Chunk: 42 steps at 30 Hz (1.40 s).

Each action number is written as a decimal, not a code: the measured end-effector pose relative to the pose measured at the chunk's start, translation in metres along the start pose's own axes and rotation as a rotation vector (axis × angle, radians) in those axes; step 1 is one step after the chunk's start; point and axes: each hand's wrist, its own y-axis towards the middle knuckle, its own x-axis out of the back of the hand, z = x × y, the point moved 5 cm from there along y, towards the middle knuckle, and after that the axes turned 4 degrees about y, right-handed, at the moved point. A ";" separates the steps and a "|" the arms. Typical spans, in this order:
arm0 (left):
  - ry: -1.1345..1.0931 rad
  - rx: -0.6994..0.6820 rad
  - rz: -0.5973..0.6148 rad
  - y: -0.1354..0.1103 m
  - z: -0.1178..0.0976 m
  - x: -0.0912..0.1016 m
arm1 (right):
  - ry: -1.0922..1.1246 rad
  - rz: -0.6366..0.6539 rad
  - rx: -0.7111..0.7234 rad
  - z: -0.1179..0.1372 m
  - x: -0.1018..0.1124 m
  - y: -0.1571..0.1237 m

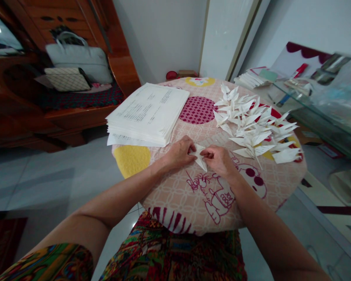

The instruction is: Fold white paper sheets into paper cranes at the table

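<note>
A small folded piece of white paper [200, 157] lies on the round table's patterned cloth [175, 195] between my hands. My left hand [179, 153] pinches its left edge with closed fingers. My right hand [220, 159] pinches its right side, fingers curled onto the paper. Both hands rest on the cloth near the table's middle.
A thick stack of printed sheets [148, 114] sits at the table's far left. A heap of several folded white paper shapes [256, 127] covers the right side. A wooden bench with bags [76, 62] stands at left, a glass shelf [324, 105] at right.
</note>
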 end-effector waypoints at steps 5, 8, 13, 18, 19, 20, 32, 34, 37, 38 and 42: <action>-0.001 0.015 0.005 0.002 0.004 -0.002 | 0.003 0.021 0.008 0.000 0.000 0.000; -0.012 0.022 -0.005 0.003 0.005 -0.002 | 0.002 0.017 0.009 0.000 0.000 0.000; -0.039 0.027 0.014 0.003 0.004 -0.002 | 0.005 0.002 0.013 0.000 -0.001 -0.001; -0.059 0.074 0.016 0.004 0.006 0.002 | 0.013 0.004 0.031 0.001 -0.001 -0.002; -0.055 0.076 0.007 0.005 0.007 0.002 | 0.015 0.011 0.037 0.001 -0.001 -0.002; -0.051 0.075 -0.001 0.006 0.007 0.003 | 0.013 0.020 0.044 0.001 -0.001 -0.003; 0.054 0.058 -0.017 0.013 0.008 0.003 | -0.014 -0.003 0.040 0.001 -0.005 -0.006; 0.062 0.015 0.012 0.015 0.009 0.003 | -0.008 0.001 0.020 0.001 -0.006 -0.006; 0.069 -0.027 0.068 0.018 0.011 0.003 | -0.006 0.008 0.004 0.002 -0.006 -0.005; 0.069 -0.033 0.080 0.019 0.012 0.003 | -0.003 0.008 0.000 0.002 -0.005 -0.005; 0.055 -0.062 0.112 0.020 0.013 0.005 | 0.008 -0.006 -0.006 0.002 -0.004 -0.006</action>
